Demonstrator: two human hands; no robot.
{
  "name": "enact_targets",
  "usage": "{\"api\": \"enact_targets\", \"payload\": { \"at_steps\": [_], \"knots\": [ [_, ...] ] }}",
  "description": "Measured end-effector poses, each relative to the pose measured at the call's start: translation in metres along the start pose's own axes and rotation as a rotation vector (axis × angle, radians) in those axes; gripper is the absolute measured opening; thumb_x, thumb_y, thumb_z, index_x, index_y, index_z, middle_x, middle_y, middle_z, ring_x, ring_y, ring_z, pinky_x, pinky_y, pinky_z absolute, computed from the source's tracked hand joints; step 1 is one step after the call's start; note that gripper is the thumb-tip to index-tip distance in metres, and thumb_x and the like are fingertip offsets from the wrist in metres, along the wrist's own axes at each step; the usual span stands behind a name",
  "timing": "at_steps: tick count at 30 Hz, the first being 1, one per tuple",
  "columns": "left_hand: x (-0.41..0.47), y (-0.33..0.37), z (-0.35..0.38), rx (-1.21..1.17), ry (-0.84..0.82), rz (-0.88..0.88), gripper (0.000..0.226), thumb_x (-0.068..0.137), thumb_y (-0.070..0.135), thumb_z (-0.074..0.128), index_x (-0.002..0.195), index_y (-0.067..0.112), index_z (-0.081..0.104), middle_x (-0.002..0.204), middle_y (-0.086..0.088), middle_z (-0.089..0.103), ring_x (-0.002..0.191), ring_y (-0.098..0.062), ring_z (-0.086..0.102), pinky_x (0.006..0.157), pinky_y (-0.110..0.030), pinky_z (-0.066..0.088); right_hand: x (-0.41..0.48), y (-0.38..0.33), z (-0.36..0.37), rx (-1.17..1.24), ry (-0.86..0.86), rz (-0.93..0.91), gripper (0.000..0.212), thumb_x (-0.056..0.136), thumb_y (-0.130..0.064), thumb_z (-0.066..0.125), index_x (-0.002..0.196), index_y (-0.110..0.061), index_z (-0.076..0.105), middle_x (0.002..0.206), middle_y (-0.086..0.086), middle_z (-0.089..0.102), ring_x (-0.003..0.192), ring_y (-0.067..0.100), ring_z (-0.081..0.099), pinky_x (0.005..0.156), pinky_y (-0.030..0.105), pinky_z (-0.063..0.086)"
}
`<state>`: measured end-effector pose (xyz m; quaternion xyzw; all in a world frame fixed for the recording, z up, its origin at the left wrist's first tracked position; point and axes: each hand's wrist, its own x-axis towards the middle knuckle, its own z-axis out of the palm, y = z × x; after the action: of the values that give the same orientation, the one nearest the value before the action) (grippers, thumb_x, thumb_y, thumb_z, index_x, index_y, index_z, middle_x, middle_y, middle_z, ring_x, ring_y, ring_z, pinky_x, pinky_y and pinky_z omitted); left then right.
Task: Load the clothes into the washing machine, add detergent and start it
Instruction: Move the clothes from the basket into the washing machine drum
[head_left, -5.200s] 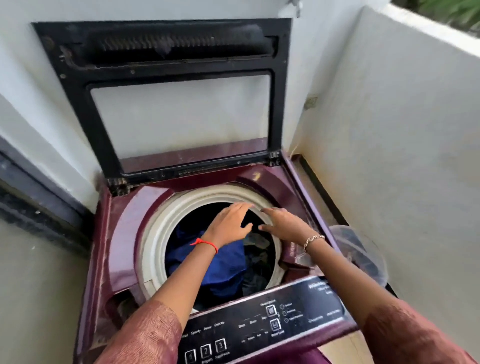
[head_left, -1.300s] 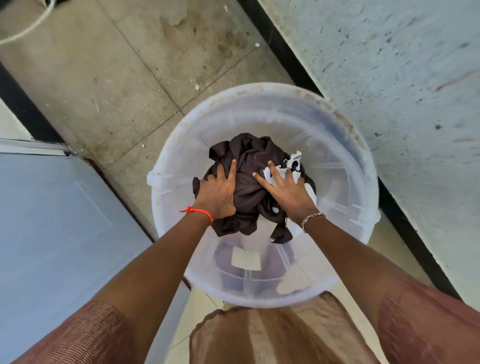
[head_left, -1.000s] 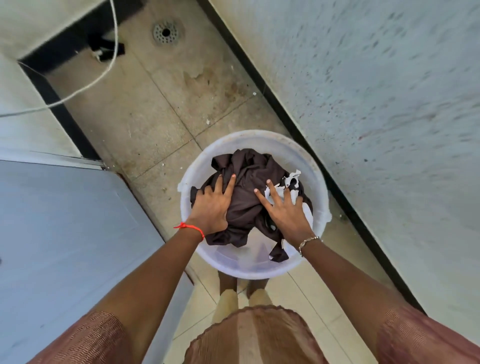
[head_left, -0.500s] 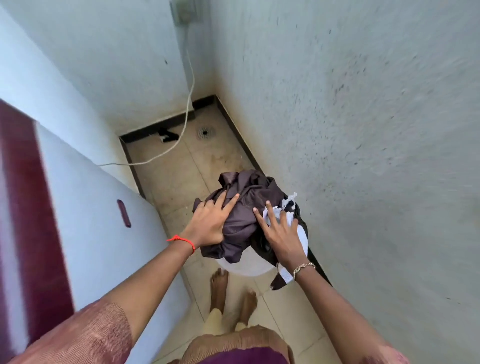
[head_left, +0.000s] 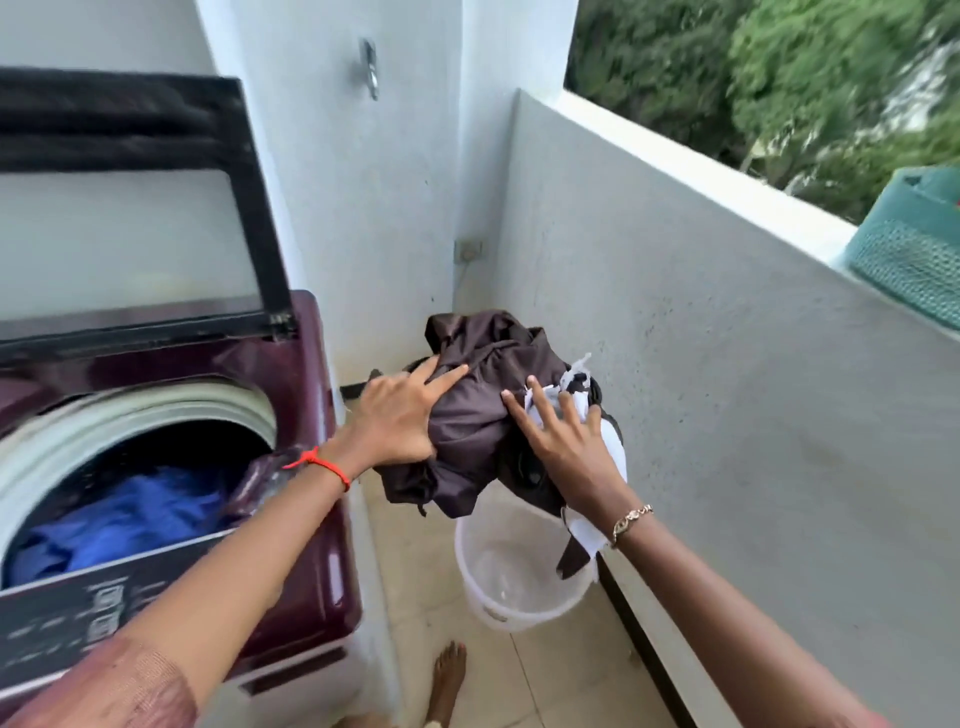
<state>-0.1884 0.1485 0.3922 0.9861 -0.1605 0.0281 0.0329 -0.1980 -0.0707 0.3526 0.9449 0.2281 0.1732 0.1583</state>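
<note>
Both of your hands carry the load. Your left hand (head_left: 400, 418) lies on the crumpled dark brown cloth bundle (head_left: 483, 415) with its fingers straight and spread, and your right hand (head_left: 569, 447) does the same at 3 o'clock of it, over a white garment (head_left: 613, 452) tucked into the bundle. Your thumbs are hidden, so I cannot tell how much they grip underneath.

Press the bundle between your palms as you swing it towards 9 o'clock. A loose dark strip (head_left: 571, 558) hangs below your right wrist; gather it in, or it may catch on the machine's edge. Lift clear of the rim, then drop the load into the middle of the drum.

Directly below the bundle, the translucent white plastic bucket (head_left: 493, 605) on the floor looks emptied. At 9 o'clock, the maroon top-loading washing machine (head_left: 322, 519) stands with its black-framed glass lid (head_left: 260, 234) raised, and blue clothes (head_left: 135, 514) lie in the drum. Far off at 2 o'clock, a teal mesh basket (head_left: 914, 244) sits on the parapet, its contents unreadable.
</note>
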Motion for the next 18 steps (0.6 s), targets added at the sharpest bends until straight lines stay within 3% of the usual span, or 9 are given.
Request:
{"api": "enact_targets", "payload": {
  "at_steps": [11, 18],
  "knots": [
    [-0.156, -0.065, -0.134, 0.014, 0.229, -0.305, 0.098, 0.061, 0.031, 0.073, 0.145, 0.040, 0.024, 0.152, -0.003, 0.031, 0.118, -0.031, 0.054, 0.094, -0.037, 0.044, 0.049, -0.074, -0.164, 0.046, 0.391, -0.246, 0.062, 0.076, -0.004, 0.029, 0.134, -0.019, 0.042, 0.129, 0.016, 0.054, 0.099, 0.039, 0.059, 0.068, 0.048, 0.051],
    [-0.215, -0.140, -0.135, 0.036, 0.257, -0.440, 0.097, 0.063, 0.027, 0.074, 0.146, 0.035, 0.024, 0.153, -0.006, 0.028, 0.125, -0.030, 0.048, 0.101, -0.038, 0.038, 0.089, -0.157, -0.196, 0.090, 0.467, -0.381, 0.070, 0.063, 0.001, 0.059, 0.130, -0.019, 0.050, 0.124, 0.016, 0.057, 0.097, 0.039, 0.060, 0.067, 0.050, 0.052]
  ]
}}
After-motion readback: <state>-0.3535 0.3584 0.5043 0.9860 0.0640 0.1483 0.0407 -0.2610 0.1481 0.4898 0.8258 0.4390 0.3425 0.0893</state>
